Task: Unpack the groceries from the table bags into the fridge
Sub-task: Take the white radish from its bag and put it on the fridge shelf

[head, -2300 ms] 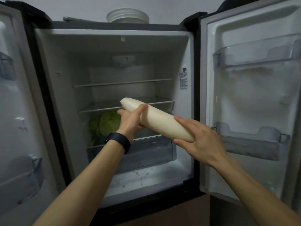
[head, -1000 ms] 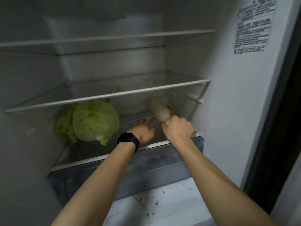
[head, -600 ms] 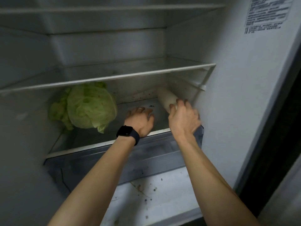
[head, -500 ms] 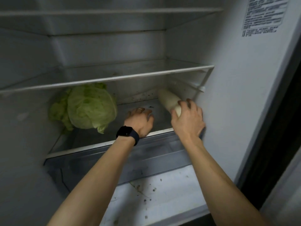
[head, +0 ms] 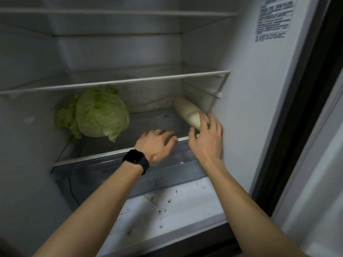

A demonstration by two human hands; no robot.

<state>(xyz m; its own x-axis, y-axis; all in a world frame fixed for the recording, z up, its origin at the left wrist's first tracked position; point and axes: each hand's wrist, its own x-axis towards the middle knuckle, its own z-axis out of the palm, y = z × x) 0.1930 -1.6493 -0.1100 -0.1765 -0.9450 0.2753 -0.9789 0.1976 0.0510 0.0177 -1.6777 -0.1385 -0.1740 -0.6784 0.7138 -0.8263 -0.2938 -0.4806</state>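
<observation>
Right hand [head: 206, 140] has released the daikon [head: 186, 111], fingers slack at its near end; it now lies on the shelf [head: 146, 118] just beyond. Left hand [head: 156, 144] flat, empty, on shelf edge. Placement looks done.

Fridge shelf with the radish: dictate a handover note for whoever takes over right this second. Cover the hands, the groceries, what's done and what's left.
Left hand: open, holding nothing, at the front edge of the lower shelf.
Right hand: open, fingers touching the near end of the white radish, not wrapped round it.
The radish lies on that shelf along the right wall. The cabbage sits at the shelf's left.
Done: both are in the fridge.
Left: draw both hands out and fetch more from the bags. They are out of view, so how much remains cannot be told.
</observation>
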